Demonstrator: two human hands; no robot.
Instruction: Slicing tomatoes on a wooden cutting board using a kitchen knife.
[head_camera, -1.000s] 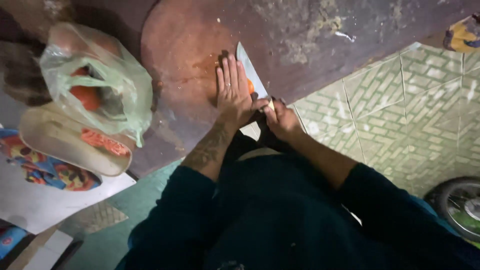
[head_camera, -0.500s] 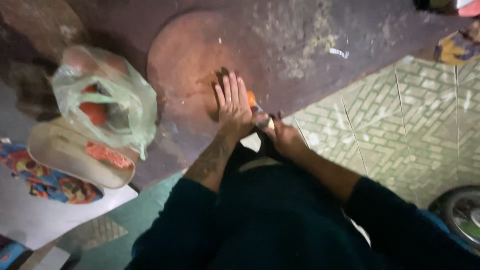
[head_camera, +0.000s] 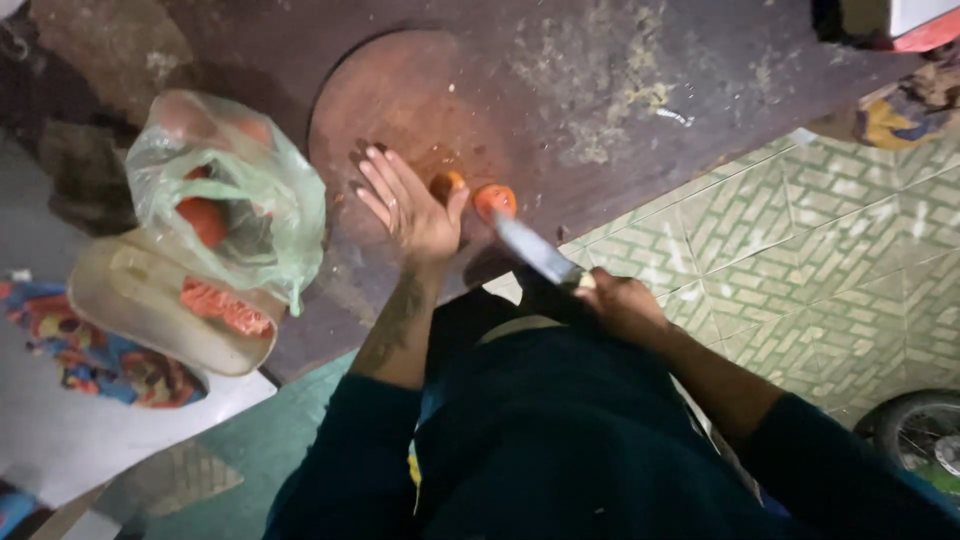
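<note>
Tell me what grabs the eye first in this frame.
Two orange tomato halves lie on the round reddish wooden chopping board at centre, the left hand open beside them. The right hand holds a long steel knife, tip at one half. At left, a pale green plastic bag of tomatoes sits by a cream oval tray.

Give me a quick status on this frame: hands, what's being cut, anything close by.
Left hand open, flat on round cutting board. Right hand gripping knife. Two orange pieces at blade tip. Bag of tomatoes left of board.
</note>
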